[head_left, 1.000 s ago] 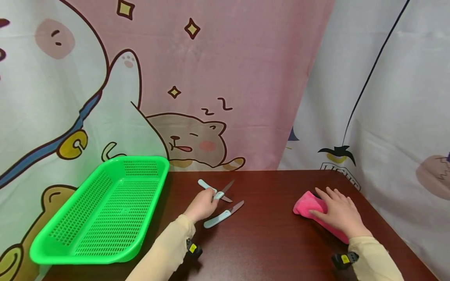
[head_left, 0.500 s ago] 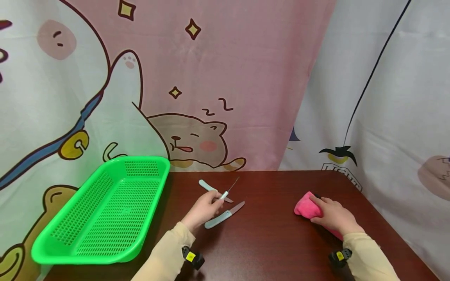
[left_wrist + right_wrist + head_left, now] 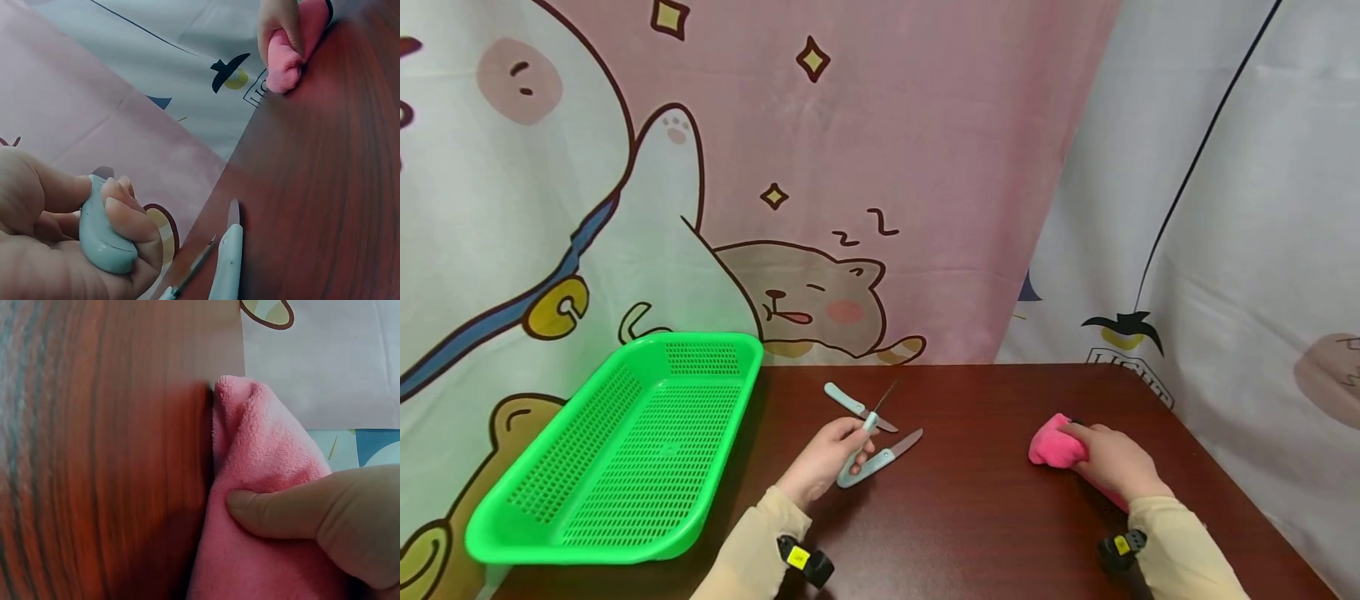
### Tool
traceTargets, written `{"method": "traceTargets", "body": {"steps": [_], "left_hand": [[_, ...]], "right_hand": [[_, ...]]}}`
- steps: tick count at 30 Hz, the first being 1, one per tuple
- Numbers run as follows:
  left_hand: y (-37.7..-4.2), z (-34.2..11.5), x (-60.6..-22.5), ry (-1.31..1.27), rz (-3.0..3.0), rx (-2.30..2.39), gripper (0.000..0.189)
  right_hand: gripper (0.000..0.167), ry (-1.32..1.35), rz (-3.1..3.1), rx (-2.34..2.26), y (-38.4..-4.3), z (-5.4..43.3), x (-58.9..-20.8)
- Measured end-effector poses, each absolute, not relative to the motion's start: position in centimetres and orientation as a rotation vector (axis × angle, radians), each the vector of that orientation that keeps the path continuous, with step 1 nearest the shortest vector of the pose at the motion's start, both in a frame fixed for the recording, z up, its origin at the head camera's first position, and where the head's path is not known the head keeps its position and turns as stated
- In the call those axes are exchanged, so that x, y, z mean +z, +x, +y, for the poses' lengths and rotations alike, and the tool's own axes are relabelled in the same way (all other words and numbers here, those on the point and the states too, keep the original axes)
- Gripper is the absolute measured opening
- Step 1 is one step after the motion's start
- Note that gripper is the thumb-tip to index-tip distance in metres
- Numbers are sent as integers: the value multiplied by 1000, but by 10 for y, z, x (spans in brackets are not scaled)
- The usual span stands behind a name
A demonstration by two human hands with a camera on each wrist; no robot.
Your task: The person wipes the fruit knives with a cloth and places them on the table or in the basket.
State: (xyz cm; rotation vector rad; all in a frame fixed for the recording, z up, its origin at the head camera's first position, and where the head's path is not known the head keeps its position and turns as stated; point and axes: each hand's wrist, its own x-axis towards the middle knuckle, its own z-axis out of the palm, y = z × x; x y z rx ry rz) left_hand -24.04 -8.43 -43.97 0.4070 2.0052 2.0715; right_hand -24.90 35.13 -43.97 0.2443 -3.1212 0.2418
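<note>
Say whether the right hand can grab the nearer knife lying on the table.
Probably not as things stand: the right hand holds the pink cloth, and the left hand, holding another knife, partly covers the nearer knife in the head view.

A hand could slide over the table (image 3: 970, 508) between the near knife (image 3: 880, 460) and the pink cloth (image 3: 1055, 443). The green basket (image 3: 580, 554) blocks the left, and the curtain (image 3: 955, 167) blocks the back.
</note>
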Motion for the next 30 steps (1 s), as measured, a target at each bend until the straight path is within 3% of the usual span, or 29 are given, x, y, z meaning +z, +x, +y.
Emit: {"method": "traceTargets", "body": {"steps": [10,30], "left_hand": [[-238,-86,-445,410,1898,2117,31],[-227,-67,-432,447,1860,2192,24]], "right_hand": [[56,400,-2972,379,-240,323,-438],[74,834,-2206,646,-210,175,-388]]}}
